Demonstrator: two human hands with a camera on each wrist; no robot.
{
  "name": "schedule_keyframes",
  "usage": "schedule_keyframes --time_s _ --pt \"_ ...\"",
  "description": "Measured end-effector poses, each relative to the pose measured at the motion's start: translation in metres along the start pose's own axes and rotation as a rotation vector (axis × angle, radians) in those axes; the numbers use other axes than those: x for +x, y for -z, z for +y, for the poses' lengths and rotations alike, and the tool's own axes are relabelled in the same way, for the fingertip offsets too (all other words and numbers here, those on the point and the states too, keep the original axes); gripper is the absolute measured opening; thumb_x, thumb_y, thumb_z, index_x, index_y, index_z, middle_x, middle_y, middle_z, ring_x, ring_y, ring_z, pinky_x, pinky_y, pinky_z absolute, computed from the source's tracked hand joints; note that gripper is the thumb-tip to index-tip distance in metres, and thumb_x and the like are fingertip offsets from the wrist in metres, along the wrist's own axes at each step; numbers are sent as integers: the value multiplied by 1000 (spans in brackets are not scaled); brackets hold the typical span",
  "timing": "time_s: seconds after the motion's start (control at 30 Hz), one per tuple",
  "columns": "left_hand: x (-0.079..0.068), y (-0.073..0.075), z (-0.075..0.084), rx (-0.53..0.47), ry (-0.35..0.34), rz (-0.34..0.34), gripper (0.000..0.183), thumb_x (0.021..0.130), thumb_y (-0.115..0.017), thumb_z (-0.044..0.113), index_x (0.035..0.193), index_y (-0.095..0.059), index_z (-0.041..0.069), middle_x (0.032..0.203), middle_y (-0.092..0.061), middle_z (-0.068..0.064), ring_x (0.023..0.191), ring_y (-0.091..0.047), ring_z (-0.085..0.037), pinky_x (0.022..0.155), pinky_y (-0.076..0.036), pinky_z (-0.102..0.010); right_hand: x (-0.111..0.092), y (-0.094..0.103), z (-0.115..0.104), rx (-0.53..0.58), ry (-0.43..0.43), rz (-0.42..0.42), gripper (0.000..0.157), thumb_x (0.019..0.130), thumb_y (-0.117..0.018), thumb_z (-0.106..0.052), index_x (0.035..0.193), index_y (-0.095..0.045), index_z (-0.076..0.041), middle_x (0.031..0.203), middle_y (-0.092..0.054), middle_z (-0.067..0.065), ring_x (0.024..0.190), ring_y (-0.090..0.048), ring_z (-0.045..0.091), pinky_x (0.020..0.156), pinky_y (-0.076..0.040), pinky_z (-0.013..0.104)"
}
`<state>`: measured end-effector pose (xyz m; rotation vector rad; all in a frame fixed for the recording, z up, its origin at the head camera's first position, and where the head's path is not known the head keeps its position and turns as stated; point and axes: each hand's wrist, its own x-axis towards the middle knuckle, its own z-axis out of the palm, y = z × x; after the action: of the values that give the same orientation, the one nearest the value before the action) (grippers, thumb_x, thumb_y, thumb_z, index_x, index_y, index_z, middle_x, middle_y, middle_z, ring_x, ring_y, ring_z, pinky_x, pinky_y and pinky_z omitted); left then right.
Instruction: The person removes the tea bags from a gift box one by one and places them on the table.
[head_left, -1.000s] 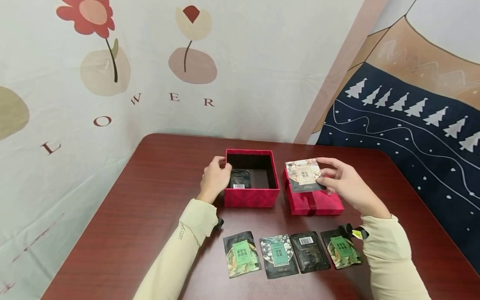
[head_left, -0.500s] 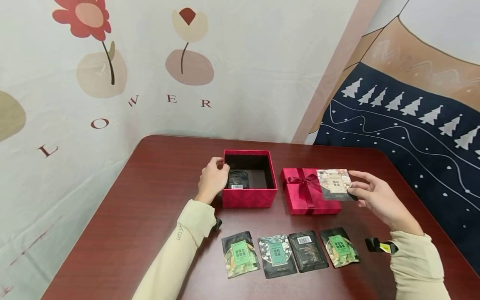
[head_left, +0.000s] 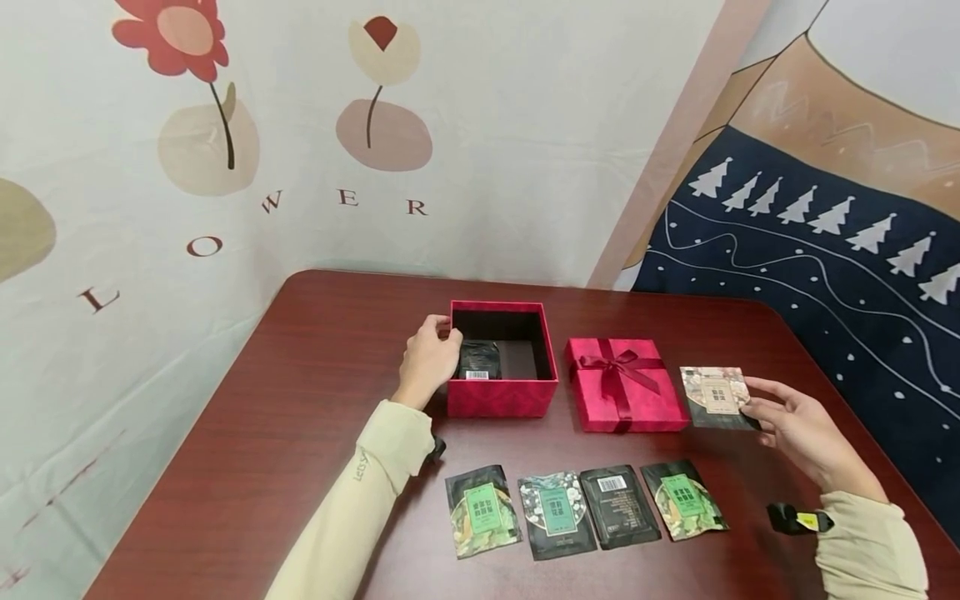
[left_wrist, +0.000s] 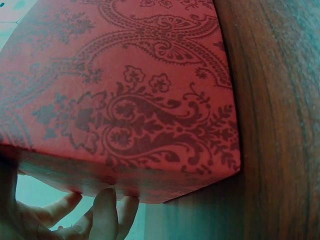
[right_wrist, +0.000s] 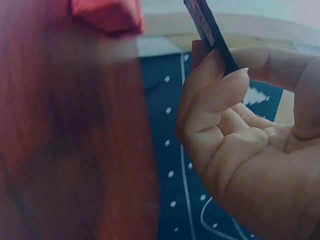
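My left hand [head_left: 429, 358] holds the left wall of an open red gift box [head_left: 501, 399], thumb at the rim and fingers along the outside. In the left wrist view its fingers [left_wrist: 106, 212] touch the patterned box side [left_wrist: 150, 100]. Inside the box, a black sachet with a barcode [head_left: 480, 360] lies at the left. To the right of the red lid [head_left: 626, 408], my right hand [head_left: 802, 429] pinches a tea sachet [head_left: 718, 400] with a cream label, held above the table. From the right wrist view, the sachet [right_wrist: 212, 37] appears edge-on between thumb and fingers.
On the table [head_left: 300, 417], a row of several sachets lies in front of the box and lid: a green-labelled one [head_left: 483, 510], a floral one [head_left: 557, 512], a black one barcode up [head_left: 619, 504] and another green one [head_left: 682, 498]. A printed cloth [head_left: 510, 167] hangs behind.
My right hand has carried the cream-labelled sachet rightward and slightly nearer, from over the lid to beyond its right side, uncovering the bow. My left hand stays at the box.
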<state>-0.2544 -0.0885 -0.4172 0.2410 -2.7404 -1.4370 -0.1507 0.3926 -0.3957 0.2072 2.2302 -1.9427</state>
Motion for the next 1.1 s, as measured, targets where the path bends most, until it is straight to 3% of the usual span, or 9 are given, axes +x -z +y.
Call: schedule_keyframes --time_s 0.3,0.43,0.53,0.63,0.73,1.1 --pt "4 -3 -5 -5 -29 14 42 98 -49 34 136 -53 19 126 -64 -3 113 -58 -31 91 -45 -54 5 16 22 -52 -65 19 30 100 -57 -10 111 -56 -37 92 -61 -10 70 -55 11 60 -48 25" --pt "5 -4 -6 -8 -29 21 41 98 -49 34 135 -54 19 125 -64 -2 113 -59 -31 91 -45 -54 8 18 29 -133 -83 27 28 100 -58 -13 113 -54 -37 90 -58 -9 68 -52 10 60 -48 26" --pt "4 -5 -6 -6 -28 24 41 98 -49 35 135 -54 19 124 -64 -1 114 -59 -29 92 -44 -53 11 18 34 -217 -105 34 30 100 -58 -15 126 -50 -28 91 -56 -10 68 -51 10 62 -48 26" --pt "4 -5 -6 -8 -25 22 41 98 -48 35 136 -54 19 124 -64 -1 114 -58 -28 92 -44 -53 14 16 37 -301 -119 42 46 99 -57 -16 141 -41 -9 92 -55 -10 70 -51 10 64 -49 27" --pt "3 -5 -5 -11 -23 23 41 98 -49 35 136 -54 19 124 -64 -1 114 -59 -28 92 -44 -53 16 14 39 -368 -119 45 59 100 -55 -15 147 -28 7 95 -56 -13 73 -52 10 65 -50 29" --pt "3 -4 -4 -9 -15 18 40 98 -48 36 135 -54 21 124 -64 0 112 -59 -28 91 -45 -53 19 9 37 -534 -110 80 59 102 -53 -25 142 -35 14 107 -61 -2 80 -52 7 67 -53 29"
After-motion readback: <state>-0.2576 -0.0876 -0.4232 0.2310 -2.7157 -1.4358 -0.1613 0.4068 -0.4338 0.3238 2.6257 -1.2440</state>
